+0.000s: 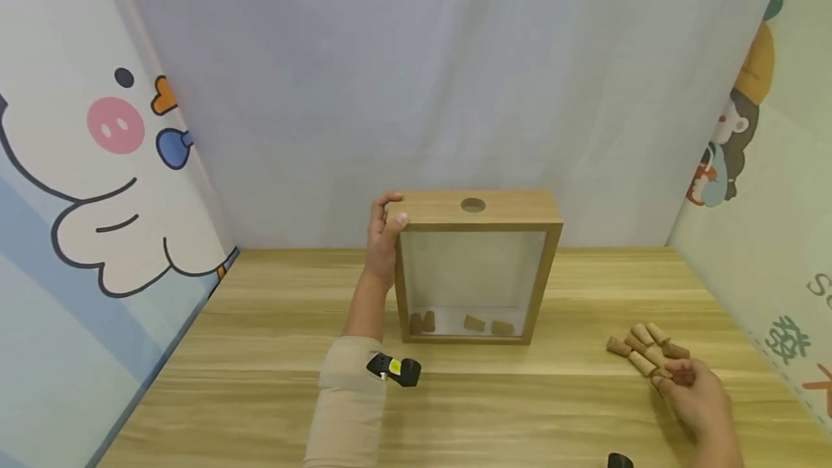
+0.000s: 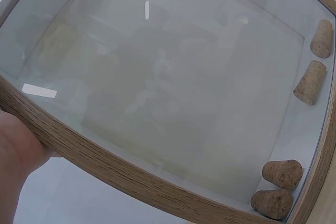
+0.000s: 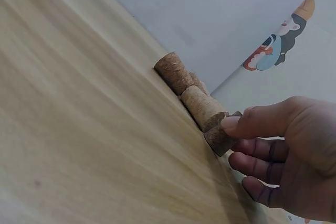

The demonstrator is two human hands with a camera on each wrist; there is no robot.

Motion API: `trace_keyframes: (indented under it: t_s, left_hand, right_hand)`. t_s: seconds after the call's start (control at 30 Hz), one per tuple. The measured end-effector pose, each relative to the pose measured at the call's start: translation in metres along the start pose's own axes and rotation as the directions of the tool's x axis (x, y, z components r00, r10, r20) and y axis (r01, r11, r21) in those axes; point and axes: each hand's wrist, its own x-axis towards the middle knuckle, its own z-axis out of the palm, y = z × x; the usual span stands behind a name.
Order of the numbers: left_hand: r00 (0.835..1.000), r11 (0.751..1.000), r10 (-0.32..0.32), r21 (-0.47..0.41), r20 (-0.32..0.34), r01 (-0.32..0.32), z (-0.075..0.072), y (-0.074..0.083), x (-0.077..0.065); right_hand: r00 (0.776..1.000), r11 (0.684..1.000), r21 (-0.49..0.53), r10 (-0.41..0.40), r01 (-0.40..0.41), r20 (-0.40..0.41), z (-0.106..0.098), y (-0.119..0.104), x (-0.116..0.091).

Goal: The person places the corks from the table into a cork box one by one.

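Note:
A shallow wooden box frame (image 1: 546, 273) with a clear front and a round hole (image 1: 473, 205) in its top stands upright on the table. My left hand (image 1: 383, 240) grips its upper left corner, thumb on the front edge of the top. Several corks lie along the bottom inside, among them a pale cork (image 2: 311, 82) and a darker cork (image 2: 272, 203). To the right is a loose pile of cork stoppers (image 1: 640, 363). At its near edge my right hand (image 1: 698, 396) pinches a dark cork (image 3: 220, 139) between thumb and fingers, close over the table.
The wood-grain table (image 1: 260, 381) runs back to a plain grey curtain (image 1: 325, 92). A cartoon-printed panel (image 1: 65, 165) flanks it on the left, and another printed panel (image 1: 780, 237) on the right, close to the cork pile.

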Motion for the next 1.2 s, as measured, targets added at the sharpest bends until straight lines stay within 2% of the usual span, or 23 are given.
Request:
trace_keyframes:
  t_s: [0.2,0.37,0.5,0.6,0.7,0.8,0.97,1.2]
  left_hand:
    - [1.0,1.0,-0.002,-0.017,0.009,0.002,0.0,0.0,0.001]
    - [1.0,1.0,-0.008,-0.011,0.002,0.008,-0.002,0.0,0.0]
    - [1.0,1.0,-0.01,0.002,0.0,0.01,-0.001,0.0,0.0]
    - [1.0,1.0,-0.008,0.003,-0.007,0.008,-0.002,-0.001,0.0]
    - [1.0,1.0,-0.008,-0.003,-0.012,0.008,-0.001,0.0,0.0]
    - [1.0,1.0,-0.004,-0.001,-0.01,0.004,-0.001,0.001,0.0]
    - [1.0,1.0,-0.001,-0.01,-0.011,0.001,-0.001,0.002,0.001]
    - [1.0,1.0,-0.004,-0.02,-0.005,0.004,-0.002,0.0,0.002]
  right_hand:
    - [0.999,1.0,-0.02,0.008,-0.009,-0.054,-0.002,-0.008,-0.004]
    - [1.0,1.0,-0.018,-0.001,0.001,-0.03,-0.007,-0.02,-0.006]
    - [0.996,0.995,-0.042,-0.087,0.087,-0.011,-0.006,-0.034,-0.007]
    - [0.983,0.981,-0.051,-0.184,0.185,0.018,-0.001,-0.051,-0.005]
    - [0.963,0.963,-0.036,-0.264,0.266,0.05,0.006,-0.075,-0.002]
    - [0.932,0.933,-0.018,-0.358,0.359,0.059,0.011,-0.1,0.004]
    - [0.862,0.862,0.051,-0.506,0.505,0.032,0.013,-0.135,0.012]
    - [0.788,0.779,0.161,-0.615,0.606,0.005,0.001,-0.175,0.013]
